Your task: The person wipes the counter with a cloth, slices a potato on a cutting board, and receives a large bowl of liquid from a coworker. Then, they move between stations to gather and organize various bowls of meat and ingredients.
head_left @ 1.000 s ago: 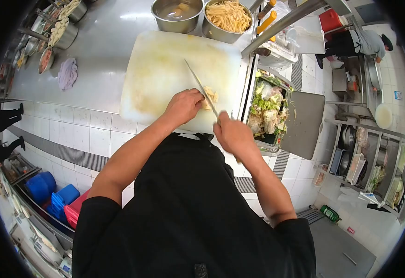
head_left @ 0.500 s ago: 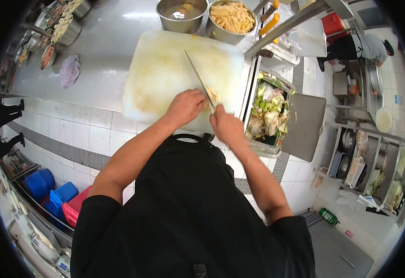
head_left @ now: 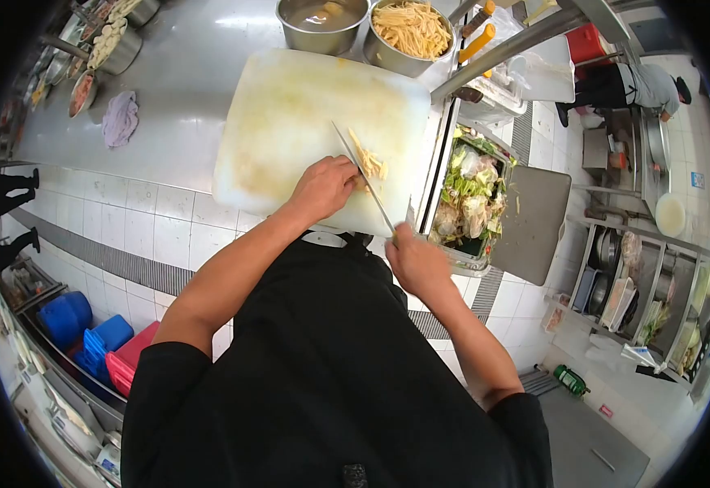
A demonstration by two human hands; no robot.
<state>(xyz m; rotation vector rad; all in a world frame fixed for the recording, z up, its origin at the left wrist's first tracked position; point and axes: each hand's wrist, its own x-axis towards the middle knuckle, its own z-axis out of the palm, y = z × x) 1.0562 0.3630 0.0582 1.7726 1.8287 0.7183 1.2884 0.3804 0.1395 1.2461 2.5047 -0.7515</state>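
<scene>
A white cutting board (head_left: 290, 114) lies on the steel counter. My right hand (head_left: 420, 259) is closed round the handle of a long knife (head_left: 377, 198), whose blade slants up and left across the board. Against the blade's left side, my left hand (head_left: 325, 189) has its fingers curled and pressed together over pale yellow food, mostly hidden beneath them. Cut pale strips (head_left: 369, 161) lie just right of the blade. Behind the board stand a steel pot of similar strips (head_left: 410, 31) and a steel pot of liquid (head_left: 322, 18) with a yellowish piece in it.
Right of the board is a bin of vegetable scraps (head_left: 473, 191). A metal rail (head_left: 509, 50) slants above the back right. A purple cloth (head_left: 121, 119) lies on the left counter (head_left: 180, 98). A person (head_left: 647, 85) stands at the far right; another's legs show at the left.
My right hand has drawn the knife down and to the right, toward the board's near edge. More strips show right of the blade. My left hand has hardly moved.
</scene>
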